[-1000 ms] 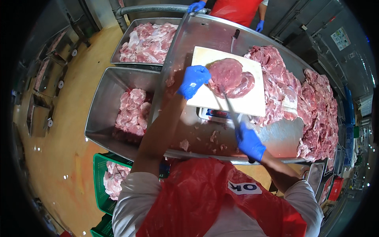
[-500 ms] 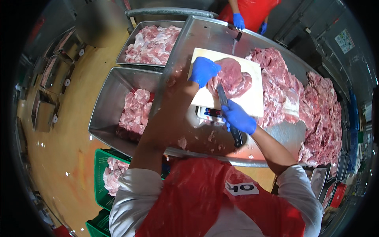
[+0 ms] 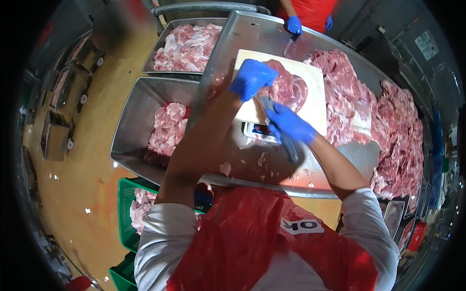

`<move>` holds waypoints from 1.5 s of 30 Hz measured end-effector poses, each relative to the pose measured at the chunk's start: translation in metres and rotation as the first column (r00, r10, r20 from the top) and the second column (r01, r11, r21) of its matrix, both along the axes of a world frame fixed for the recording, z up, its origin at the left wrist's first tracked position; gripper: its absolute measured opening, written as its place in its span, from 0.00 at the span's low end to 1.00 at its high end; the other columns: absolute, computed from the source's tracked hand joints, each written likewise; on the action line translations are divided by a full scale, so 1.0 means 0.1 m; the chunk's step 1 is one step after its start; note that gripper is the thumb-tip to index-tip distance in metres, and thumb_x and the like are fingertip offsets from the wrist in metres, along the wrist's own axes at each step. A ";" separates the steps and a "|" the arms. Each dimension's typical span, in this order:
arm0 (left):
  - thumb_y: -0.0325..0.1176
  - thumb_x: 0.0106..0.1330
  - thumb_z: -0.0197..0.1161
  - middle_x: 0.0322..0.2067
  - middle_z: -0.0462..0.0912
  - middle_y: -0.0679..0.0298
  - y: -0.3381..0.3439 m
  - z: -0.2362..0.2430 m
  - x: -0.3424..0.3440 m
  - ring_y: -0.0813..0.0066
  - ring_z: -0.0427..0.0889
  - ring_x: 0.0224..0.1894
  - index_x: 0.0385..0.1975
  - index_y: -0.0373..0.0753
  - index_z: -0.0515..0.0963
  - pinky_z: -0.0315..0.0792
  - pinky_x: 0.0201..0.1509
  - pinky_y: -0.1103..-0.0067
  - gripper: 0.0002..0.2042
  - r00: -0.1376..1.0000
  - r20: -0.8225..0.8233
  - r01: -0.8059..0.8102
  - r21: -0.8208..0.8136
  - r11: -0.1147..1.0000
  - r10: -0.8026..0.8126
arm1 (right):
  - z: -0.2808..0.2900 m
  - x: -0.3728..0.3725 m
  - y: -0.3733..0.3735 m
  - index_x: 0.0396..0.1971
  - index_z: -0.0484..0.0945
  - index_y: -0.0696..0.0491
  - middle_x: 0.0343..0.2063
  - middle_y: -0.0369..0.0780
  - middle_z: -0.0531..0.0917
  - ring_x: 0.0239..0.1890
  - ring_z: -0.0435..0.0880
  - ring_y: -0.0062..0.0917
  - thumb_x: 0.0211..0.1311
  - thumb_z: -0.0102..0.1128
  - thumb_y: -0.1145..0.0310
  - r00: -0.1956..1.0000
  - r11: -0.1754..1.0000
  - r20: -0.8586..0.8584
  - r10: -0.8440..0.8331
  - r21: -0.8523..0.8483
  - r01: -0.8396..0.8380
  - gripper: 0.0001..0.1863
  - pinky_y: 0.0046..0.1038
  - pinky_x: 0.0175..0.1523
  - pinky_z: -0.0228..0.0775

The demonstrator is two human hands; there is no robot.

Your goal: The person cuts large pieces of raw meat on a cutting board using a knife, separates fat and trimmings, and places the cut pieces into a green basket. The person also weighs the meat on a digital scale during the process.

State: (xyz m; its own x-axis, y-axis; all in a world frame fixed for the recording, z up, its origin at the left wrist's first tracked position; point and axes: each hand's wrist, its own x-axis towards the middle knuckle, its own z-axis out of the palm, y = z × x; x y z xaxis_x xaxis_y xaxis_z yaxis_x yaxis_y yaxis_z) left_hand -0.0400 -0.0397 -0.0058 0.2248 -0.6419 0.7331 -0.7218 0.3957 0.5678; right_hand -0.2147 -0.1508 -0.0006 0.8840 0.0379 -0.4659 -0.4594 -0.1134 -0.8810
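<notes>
The meat piece [image 3: 286, 83] lies on the white cutting board [image 3: 314, 119]; we take it as our clock's centre, nearest things first. At 7 o'clock a scale [image 3: 257, 129] shows from under the board, so we should check that nothing rocks. At 6, our right hand [image 3: 292, 123] is wrapped round the knife [image 3: 266, 103], its blade slanting toward the meat's 8 o'clock edge. We would draw light, long strokes instead of pressing. Between 9 and 10, our left hand [image 3: 253, 79] is curled against the meat; its fingertips are hidden, so we cannot tell whether it pinches. It belongs clear of the blade's line. Farthest, at 12, a co-worker's hand [image 3: 294, 25] is by the bench's [image 3: 247, 34] far edge.
</notes>
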 end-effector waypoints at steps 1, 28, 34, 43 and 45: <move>0.29 0.55 0.61 0.17 0.72 0.59 -0.01 0.11 -0.02 0.72 0.73 0.20 0.19 0.34 0.75 0.67 0.25 0.77 0.07 1.000 0.030 0.009 -0.015 1.000 -0.008 | 0.11 0.22 0.06 0.40 0.68 0.56 0.17 0.37 0.72 0.14 0.73 0.20 0.73 0.43 0.64 1.000 1.000 -0.011 -0.011 -0.013 0.010 0.10 0.24 0.15 0.68; 0.42 0.72 0.53 0.52 0.76 0.60 0.95 -0.48 -0.16 0.71 0.75 0.55 0.60 0.37 0.70 0.73 0.57 0.74 0.21 0.266 -0.889 -0.136 0.348 0.928 0.372 | -0.42 -0.18 -1.46 0.40 0.73 0.56 0.29 0.38 0.78 0.30 0.78 0.22 0.71 0.50 0.63 0.744 0.817 0.338 -0.576 0.264 0.512 0.11 0.27 0.35 0.77; 0.34 0.67 0.56 0.53 0.77 0.58 -0.02 -0.45 0.10 0.69 0.76 0.55 0.57 0.32 0.71 0.71 0.59 0.76 0.21 0.811 -0.558 -0.074 0.203 0.976 0.178 | -0.52 -0.18 -1.20 0.39 0.74 0.52 0.28 0.35 0.76 0.29 0.77 0.21 0.70 0.53 0.61 0.763 0.736 0.136 -0.632 0.415 0.535 0.10 0.33 0.39 0.81; 0.41 0.68 0.57 0.51 0.77 0.53 -0.41 -0.42 -0.06 0.64 0.74 0.57 0.59 0.34 0.71 0.67 0.63 0.73 0.23 0.881 0.324 -0.418 0.187 0.889 0.346 | -0.69 -0.33 -1.10 0.47 0.74 0.53 0.32 0.35 0.78 0.32 0.79 0.20 0.71 0.51 0.62 0.724 0.665 0.122 -0.679 0.520 0.536 0.12 0.29 0.41 0.81; 0.41 0.65 0.61 0.52 0.75 0.50 -0.44 -0.59 -0.14 0.58 0.74 0.55 0.57 0.34 0.72 0.67 0.62 0.72 0.24 0.920 -0.026 -0.374 0.244 0.895 0.391 | -0.66 -0.33 -1.07 0.47 0.74 0.53 0.32 0.34 0.78 0.32 0.79 0.20 0.72 0.51 0.62 0.718 0.674 0.137 -0.683 0.497 0.547 0.12 0.30 0.41 0.80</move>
